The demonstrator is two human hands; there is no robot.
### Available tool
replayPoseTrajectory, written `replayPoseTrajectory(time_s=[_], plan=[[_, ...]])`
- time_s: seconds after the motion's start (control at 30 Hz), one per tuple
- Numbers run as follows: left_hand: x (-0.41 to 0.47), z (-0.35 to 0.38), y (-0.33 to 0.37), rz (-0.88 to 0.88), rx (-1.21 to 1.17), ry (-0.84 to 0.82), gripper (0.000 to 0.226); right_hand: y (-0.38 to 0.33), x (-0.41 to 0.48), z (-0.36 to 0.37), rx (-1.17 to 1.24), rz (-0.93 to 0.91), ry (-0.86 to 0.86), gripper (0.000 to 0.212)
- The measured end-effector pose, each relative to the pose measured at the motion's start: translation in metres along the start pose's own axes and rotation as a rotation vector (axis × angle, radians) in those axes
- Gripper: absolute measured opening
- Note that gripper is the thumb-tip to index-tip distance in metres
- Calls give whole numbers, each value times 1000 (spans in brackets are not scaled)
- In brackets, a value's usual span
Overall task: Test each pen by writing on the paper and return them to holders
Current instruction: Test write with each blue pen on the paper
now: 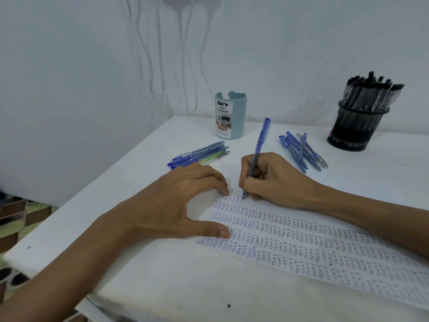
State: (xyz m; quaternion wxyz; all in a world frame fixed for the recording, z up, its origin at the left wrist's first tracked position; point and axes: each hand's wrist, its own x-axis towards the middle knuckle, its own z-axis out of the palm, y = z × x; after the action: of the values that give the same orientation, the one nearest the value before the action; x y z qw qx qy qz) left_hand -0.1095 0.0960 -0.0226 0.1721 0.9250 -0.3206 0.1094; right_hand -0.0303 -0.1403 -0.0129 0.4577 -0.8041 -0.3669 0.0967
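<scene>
Gripping blue pen [258,147] with right hand [274,180], tip down on far end of paper [325,252], writing a test mark. Pinning sheet with open left hand [176,198], fingertips and thumb pressing to stop sliding. Beyond, left pile [199,154] near teal holder [231,115], right pile [301,149] near full mesh holder [355,129] at far table [383,173] edge (tested versus untested, probably; unclear which).

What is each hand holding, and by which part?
The right hand pinches a translucent blue plastic pen low on its barrel, near the tip. The left hand holds nothing; its fingertips press the white paper sheet.
</scene>
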Motion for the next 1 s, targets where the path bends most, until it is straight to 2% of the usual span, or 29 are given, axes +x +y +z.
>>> replayPoseTrajectory(time_s=[0.8,1.0], plan=[[1,1,0,5,6,17,64,3,-1,0,18,-9,50,9],[0,1,-1,0,12,12,63,1,1,2,1,20,73,15]])
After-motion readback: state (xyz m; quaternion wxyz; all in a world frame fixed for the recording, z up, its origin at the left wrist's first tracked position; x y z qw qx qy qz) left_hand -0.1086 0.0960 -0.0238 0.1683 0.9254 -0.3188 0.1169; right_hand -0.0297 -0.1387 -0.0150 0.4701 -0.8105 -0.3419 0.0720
